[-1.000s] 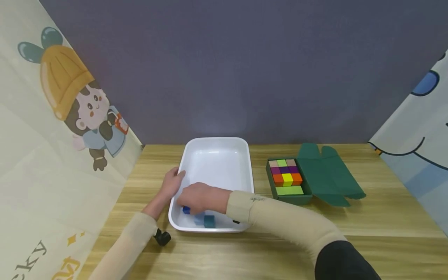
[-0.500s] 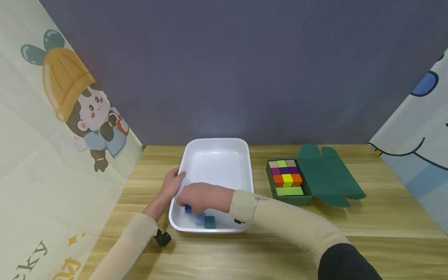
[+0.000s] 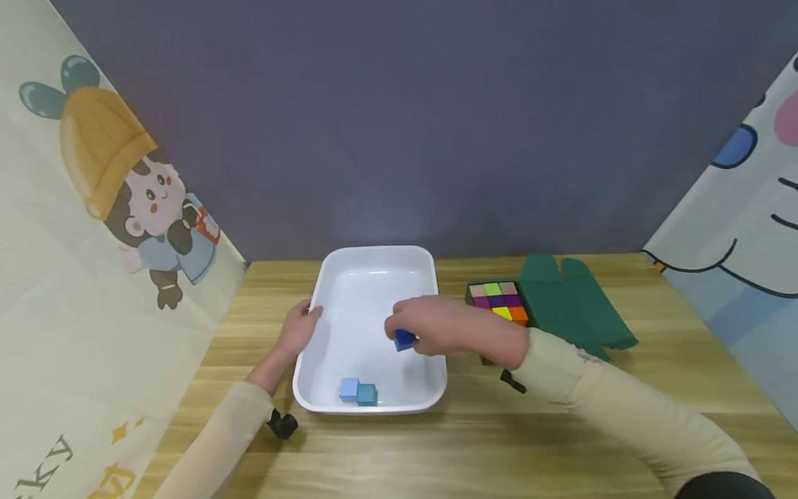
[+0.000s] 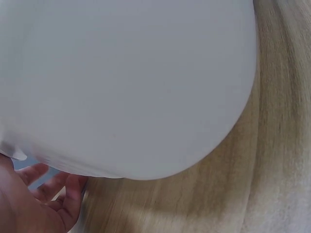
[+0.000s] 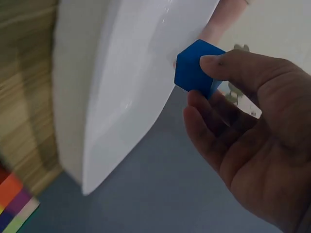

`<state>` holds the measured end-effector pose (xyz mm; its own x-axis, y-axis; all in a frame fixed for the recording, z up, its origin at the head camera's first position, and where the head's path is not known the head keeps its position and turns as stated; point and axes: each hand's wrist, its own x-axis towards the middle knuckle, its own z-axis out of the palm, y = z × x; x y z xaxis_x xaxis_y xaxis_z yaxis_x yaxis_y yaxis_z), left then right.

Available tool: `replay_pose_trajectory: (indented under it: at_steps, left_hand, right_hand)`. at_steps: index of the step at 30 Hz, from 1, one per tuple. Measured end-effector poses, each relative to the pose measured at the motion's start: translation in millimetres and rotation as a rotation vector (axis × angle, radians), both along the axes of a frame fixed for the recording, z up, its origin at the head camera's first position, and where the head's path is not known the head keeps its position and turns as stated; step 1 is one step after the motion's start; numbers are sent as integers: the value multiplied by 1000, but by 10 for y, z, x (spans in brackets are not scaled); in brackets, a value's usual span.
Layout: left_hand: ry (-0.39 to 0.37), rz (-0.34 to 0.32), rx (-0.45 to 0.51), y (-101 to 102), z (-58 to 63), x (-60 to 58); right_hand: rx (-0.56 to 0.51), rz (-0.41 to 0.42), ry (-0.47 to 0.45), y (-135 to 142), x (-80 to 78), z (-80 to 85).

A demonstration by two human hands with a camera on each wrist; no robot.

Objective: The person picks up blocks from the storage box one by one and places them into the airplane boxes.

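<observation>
Between the thumb and fingers of my right hand (image 3: pixel 439 324) is a dark blue cube (image 3: pixel 404 339), held above the right half of the white tray (image 3: pixel 299 388). The right wrist view shows the thumb pressed on one face of this blue cube (image 5: pixel 194 68), with fingers behind and below it. At the tray's left side, my left hand (image 3: pixel 298 329) grips the rim, thumb on top. In the left wrist view the left hand's fingers (image 4: pixel 73 196) curl by the tray's outer wall. A light blue cube (image 3: pixel 348 389) and a teal cube (image 3: pixel 367 395) touch on the tray floor, near its front.
Right of the tray stands a green box (image 3: pixel 469 298) of several coloured blocks, its front part hidden behind my right hand and forearm. The box's open lid (image 3: pixel 570 305) lies to the right on the wooden table (image 3: pixel 386 457). A grey wall (image 3: pixel 399 125) rises behind.
My right hand has lifted the dark blue cube from the tray's front left and carried it rightward and away from me. The left hand stays on the rim; the view shifted slightly.
</observation>
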<state>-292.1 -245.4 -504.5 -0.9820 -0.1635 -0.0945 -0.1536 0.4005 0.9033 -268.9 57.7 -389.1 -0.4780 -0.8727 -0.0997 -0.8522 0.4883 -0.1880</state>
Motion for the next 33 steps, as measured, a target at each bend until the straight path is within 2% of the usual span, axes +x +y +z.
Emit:
replay_pose_trajectory:
  at_steps: [6,12,18,26,33]
  left_hand:
    - [-15,-7,16,-52,-1,25]
    - [-20,2,13,-69,7,34]
    - [-34,1,23,-23,16,23]
    - [-34,-5,25,-21,-1,27]
    - [-44,-4,52,-10,13,48]
  right_hand:
    - [-132,-51,47,649,-50,-34]
    - [-213,-144,12,1052,-176,-149]
    - [-183,-200,-23,1266,-259,-284]
    - [-166,-247,-85,1378,-302,-402]
    - [-190,-231,-85,1408,-340,-496]
